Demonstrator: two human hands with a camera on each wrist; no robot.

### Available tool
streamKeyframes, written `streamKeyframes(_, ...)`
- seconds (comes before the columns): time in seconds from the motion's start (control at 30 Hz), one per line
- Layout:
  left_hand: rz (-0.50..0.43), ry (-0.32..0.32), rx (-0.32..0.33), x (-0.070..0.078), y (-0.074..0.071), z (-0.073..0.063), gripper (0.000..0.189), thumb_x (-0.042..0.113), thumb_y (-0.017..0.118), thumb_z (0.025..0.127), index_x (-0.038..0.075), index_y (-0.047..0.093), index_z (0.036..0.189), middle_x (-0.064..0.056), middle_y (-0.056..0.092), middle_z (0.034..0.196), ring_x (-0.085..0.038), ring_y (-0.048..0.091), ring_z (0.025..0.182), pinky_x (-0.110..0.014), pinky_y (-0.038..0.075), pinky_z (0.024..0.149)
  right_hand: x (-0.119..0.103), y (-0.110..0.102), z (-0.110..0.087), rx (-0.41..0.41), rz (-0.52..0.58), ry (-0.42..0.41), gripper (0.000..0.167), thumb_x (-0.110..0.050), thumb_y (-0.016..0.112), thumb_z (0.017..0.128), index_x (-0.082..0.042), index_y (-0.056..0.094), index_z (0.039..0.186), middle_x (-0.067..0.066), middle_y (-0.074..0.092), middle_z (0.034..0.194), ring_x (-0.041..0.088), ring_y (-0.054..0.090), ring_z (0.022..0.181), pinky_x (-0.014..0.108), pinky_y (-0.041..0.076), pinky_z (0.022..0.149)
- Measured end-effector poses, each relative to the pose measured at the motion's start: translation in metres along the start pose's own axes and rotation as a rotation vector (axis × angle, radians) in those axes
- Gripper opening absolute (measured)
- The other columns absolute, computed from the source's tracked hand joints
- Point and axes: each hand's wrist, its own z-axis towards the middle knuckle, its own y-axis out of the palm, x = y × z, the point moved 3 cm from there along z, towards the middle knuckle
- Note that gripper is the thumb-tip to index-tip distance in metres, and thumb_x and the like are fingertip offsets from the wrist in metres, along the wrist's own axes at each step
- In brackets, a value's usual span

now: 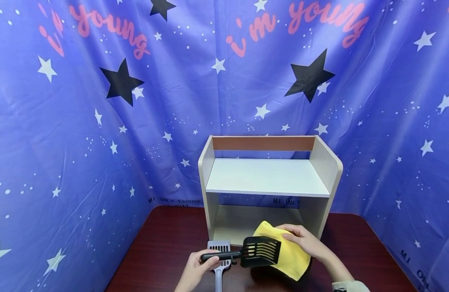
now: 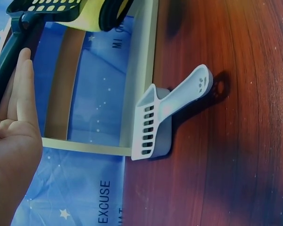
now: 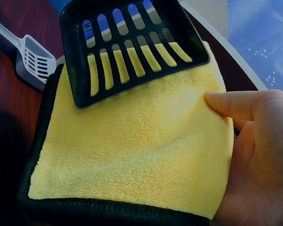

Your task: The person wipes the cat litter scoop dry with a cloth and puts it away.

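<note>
My left hand point(image 1: 196, 268) grips the handle of a black slotted litter scoop point(image 1: 260, 256), held level above the table. In my right hand point(image 1: 305, 240) is a yellow plush cloth point(image 1: 293, 259) with a dark edge, pinched between thumb and fingers. The right wrist view shows the slotted end of the scoop over the upper part of the cloth point(image 3: 132, 155); whether they touch, I cannot tell. A light grey litter scoop point(image 2: 179, 99) stands on the table below my left hand, its slotted head by the shelf's front.
A small two-tier shelf unit point(image 1: 266, 176) with a white upper board stands at the back of the dark red wooden table point(image 1: 162, 243). Behind and beside it hangs a blue star-patterned curtain point(image 1: 173, 101).
</note>
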Motion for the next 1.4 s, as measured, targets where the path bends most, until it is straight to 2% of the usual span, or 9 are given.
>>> streamKeyframes(0.13,0.009,-0.047,-0.023,-0.001,0.004,0.001,0.04,0.004,0.058,0.099,-0.027,0.051,0.121,-0.018,0.072,0.114,-0.008,0.07,0.102,-0.023,0.058,0.09,-0.002,0.006,0.007,-0.02,0.008,-0.006,0.033,-0.007,0.046,0.105,0.01,0.055,0.131,-0.011,0.068,0.116,0.0,0.065,0.092,0.02,0.059,0.076)
streamKeyframes(0.23,0.018,-0.061,-0.034,-0.001,0.006,0.002,0.04,0.004,0.058,0.099,-0.028,0.05,0.122,-0.02,0.072,0.114,-0.007,0.07,0.101,-0.022,0.058,0.09,-0.004,0.01,0.012,-0.041,0.002,-0.014,0.033,-0.007,0.046,0.105,0.009,0.056,0.131,-0.002,0.069,0.118,0.001,0.065,0.094,0.021,0.059,0.077)
streamKeyframes(0.37,0.015,-0.046,-0.048,-0.003,0.008,0.002,0.04,0.003,0.057,0.099,-0.029,0.05,0.121,-0.005,0.075,0.11,-0.005,0.07,0.1,-0.022,0.057,0.09,-0.004,0.016,0.016,-0.072,-0.014,-0.006,0.031,-0.008,0.046,0.105,0.005,0.059,0.13,0.01,0.069,0.116,0.001,0.065,0.093,0.022,0.059,0.076)
streamKeyframes(0.43,0.016,-0.034,-0.051,-0.004,0.008,0.002,0.039,0.002,0.057,0.099,-0.029,0.049,0.121,0.001,0.075,0.109,-0.005,0.07,0.1,-0.022,0.057,0.09,-0.004,0.017,0.017,-0.086,-0.013,-0.001,0.031,-0.008,0.046,0.105,0.005,0.059,0.129,0.012,0.069,0.116,0.001,0.065,0.093,0.022,0.059,0.077)
streamKeyframes(0.5,0.011,-0.025,-0.05,-0.005,0.008,0.002,0.039,0.002,0.057,0.098,-0.03,0.049,0.12,0.001,0.075,0.109,-0.005,0.07,0.1,-0.022,0.057,0.09,-0.003,0.018,0.017,-0.092,-0.013,-0.005,0.031,-0.008,0.046,0.104,0.005,0.06,0.129,0.011,0.069,0.116,0.001,0.064,0.094,0.021,0.058,0.078)
streamKeyframes(0.73,0.029,-0.024,-0.023,-0.001,0.008,0.001,0.039,0.002,0.057,0.098,-0.03,0.05,0.119,-0.022,0.071,0.112,-0.005,0.07,0.099,-0.022,0.058,0.089,-0.002,0.017,0.015,-0.109,0.015,-0.019,0.031,-0.007,0.046,0.104,0.006,0.059,0.129,0.0,0.07,0.119,0.001,0.065,0.097,0.021,0.059,0.08)
streamKeyframes(0.93,0.064,-0.029,0.019,0.001,0.003,-0.001,0.037,0.003,0.058,0.098,-0.027,0.053,0.12,-0.038,0.064,0.114,-0.005,0.07,0.099,-0.022,0.058,0.088,-0.001,0.014,0.011,-0.08,0.009,-0.03,0.03,-0.006,0.047,0.103,0.007,0.06,0.128,-0.012,0.069,0.118,-0.001,0.065,0.098,0.019,0.058,0.08)
streamKeyframes(1.17,0.081,-0.01,0.068,0.001,-0.001,-0.002,0.036,0.002,0.059,0.097,-0.026,0.054,0.118,-0.038,0.064,0.113,-0.004,0.07,0.099,-0.023,0.059,0.088,0.001,0.008,0.004,-0.059,0.029,-0.029,0.031,-0.004,0.046,0.103,0.009,0.058,0.128,-0.011,0.069,0.114,0.001,0.066,0.091,0.02,0.059,0.076)
streamKeyframes(1.4,0.063,0.056,0.057,-0.001,-0.003,-0.002,0.034,-0.002,0.057,0.097,-0.03,0.051,0.116,-0.039,0.063,0.112,-0.006,0.07,0.1,-0.025,0.059,0.088,0.002,0.003,-0.003,-0.05,0.032,-0.026,0.031,-0.004,0.045,0.103,0.01,0.057,0.129,-0.008,0.069,0.115,0.001,0.065,0.09,0.02,0.058,0.075)
